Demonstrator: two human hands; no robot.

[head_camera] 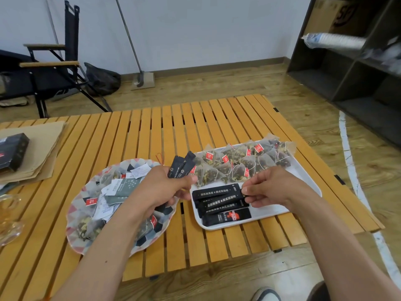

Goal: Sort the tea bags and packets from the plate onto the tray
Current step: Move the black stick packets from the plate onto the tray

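A patterned plate (74, 216) at the left holds several mesh tea bags (91, 227), white tags and grey-green packets (123, 189). The white tray (303, 172) to its right carries a row of pyramid tea bags (240, 161) along its far side and several black stick packets (219, 200) near the front. My left hand (160, 187) hovers between plate and tray and grips a few black stick packets (181, 165) that fan upward. My right hand (271, 187) is over the tray and pinches the right end of the topmost black stick lying there.
Everything sits on a slatted wooden table (152, 131). A black box (12, 151) on brown paper lies at the far left, with a glass cup (8, 218) below it. A folding chair (52, 68) stands behind; dark shelving (355, 68) is at the right.
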